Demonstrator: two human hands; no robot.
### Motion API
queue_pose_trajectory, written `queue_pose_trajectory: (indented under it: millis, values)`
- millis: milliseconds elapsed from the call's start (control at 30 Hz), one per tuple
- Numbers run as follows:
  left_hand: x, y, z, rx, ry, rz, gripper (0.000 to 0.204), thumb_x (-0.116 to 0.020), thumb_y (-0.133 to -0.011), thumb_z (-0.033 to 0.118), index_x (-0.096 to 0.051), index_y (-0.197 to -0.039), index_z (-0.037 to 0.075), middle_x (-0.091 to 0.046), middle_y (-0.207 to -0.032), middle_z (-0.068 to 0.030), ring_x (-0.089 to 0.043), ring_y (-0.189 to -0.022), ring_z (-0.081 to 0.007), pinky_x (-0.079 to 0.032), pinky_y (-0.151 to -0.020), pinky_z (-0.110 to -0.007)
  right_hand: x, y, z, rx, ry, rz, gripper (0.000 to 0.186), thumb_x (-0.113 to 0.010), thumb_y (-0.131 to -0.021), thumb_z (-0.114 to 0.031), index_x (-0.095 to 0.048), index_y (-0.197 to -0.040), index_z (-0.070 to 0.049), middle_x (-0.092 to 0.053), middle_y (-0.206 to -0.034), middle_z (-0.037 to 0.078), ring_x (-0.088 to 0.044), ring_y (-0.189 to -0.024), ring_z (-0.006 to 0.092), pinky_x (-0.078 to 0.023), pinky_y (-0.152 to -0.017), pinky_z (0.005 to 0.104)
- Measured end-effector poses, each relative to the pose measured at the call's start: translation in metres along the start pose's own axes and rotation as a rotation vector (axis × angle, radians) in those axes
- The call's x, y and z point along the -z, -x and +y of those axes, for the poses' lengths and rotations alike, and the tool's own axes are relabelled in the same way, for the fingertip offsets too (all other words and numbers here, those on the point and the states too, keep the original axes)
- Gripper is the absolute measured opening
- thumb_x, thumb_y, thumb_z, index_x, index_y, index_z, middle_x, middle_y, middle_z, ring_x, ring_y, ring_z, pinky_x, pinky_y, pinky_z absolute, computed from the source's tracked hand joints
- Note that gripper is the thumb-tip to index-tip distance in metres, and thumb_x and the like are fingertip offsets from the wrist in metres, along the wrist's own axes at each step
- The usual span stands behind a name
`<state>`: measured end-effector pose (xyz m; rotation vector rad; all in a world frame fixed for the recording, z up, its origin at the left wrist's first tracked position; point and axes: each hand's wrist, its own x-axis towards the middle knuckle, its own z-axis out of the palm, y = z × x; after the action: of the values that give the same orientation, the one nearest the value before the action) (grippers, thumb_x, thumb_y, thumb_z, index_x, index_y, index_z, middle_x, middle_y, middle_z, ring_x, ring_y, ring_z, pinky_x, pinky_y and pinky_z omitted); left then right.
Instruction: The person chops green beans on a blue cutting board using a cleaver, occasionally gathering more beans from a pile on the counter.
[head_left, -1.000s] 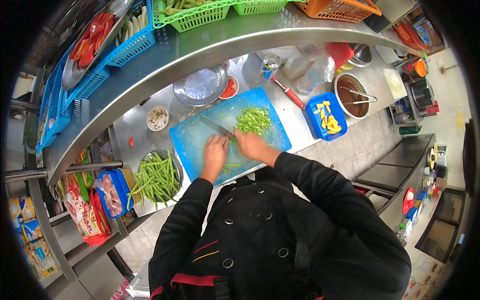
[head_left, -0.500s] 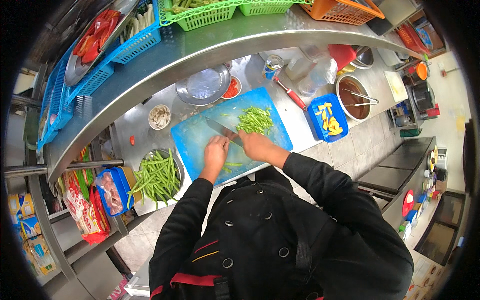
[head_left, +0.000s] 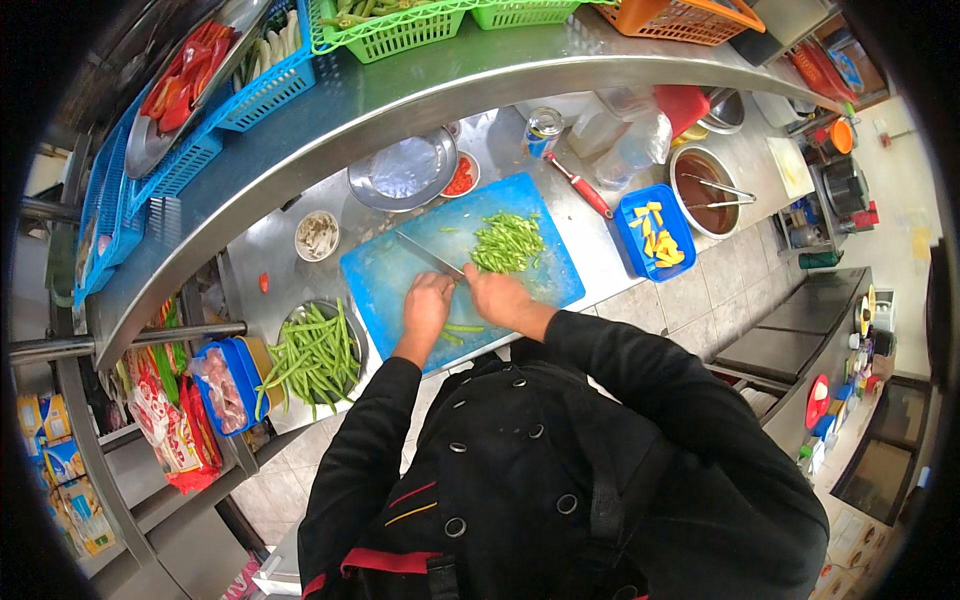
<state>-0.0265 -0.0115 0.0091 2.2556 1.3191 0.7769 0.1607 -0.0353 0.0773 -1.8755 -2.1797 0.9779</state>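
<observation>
On a blue cutting board (head_left: 552,275) my right hand (head_left: 497,298) grips a kitchen knife (head_left: 428,250), its blade angled toward the upper left. My left hand (head_left: 429,305) has curled fingers pressed on green bean pieces just beside the blade, mostly hidden under the fingers. A pile of sliced beans (head_left: 505,240) lies at the board's upper right, with a few loose pieces (head_left: 460,328) near my hands. Left of the board, a metal bowl holds whole green beans (head_left: 312,350).
Around the board are a blue tub of yellow pieces (head_left: 682,258), a bowl of sauce with tongs (head_left: 703,208), a metal plate (head_left: 398,175), small bowls (head_left: 316,236), a can (head_left: 542,130) and a red-handled tool (head_left: 590,196). A steel shelf (head_left: 400,95) with baskets spans above; a meat tub (head_left: 222,385) sits left.
The knife blade has shifted slightly, now a little higher and further left than half a second ago. Both hands stay in nearly the same place.
</observation>
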Motion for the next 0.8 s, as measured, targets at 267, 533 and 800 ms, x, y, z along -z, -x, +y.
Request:
queue_pose_trajectory:
  millis: [267, 533, 800]
  values:
    - [-0.013, 0.008, -0.001, 0.071, -0.02, -0.001, 0.014, -0.075, -0.085, 0.007, -0.075, -0.099, 0.005, -0.071, -0.097, -0.0132, -0.065, -0.095, -0.0359, -0.054, -0.086, -0.047, 0.037, 0.015, 0.042, 0.074, -0.124, 0.165, 0.03, -0.065, -0.095, -0.015, -0.052, -0.119, -0.001, -0.073, -0.091, 0.025, -0.071, -0.087, 0.0472, -0.055, -0.075, 0.0566]
    - [-0.022, -0.012, 0.022, 0.095, 0.214, 0.071, 0.034, -0.073, -0.091, 0.014, -0.07, -0.123, 0.004, -0.069, -0.126, -0.0185, -0.062, -0.118, -0.0396, -0.051, -0.103, -0.047, 0.083, 0.064, 0.119, -0.202, 0.088, 0.449, 0.032, -0.068, -0.093, -0.015, -0.058, -0.123, -0.008, -0.074, -0.092, 0.019, -0.072, -0.082, 0.0429, -0.056, -0.072, 0.0523]
    - [-0.043, -0.047, 0.001, 0.146, -0.135, 0.042, 0.069, -0.062, -0.102, 0.047, -0.047, -0.152, 0.002, -0.035, -0.162, -0.0297, -0.03, -0.151, -0.047, -0.024, -0.124, -0.059, 0.017, 0.058, 0.109, -0.225, 0.114, 0.395, 0.029, -0.058, -0.095, -0.013, -0.058, -0.123, -0.011, -0.068, -0.104, 0.021, -0.071, -0.086, 0.0444, -0.057, -0.073, 0.0551]
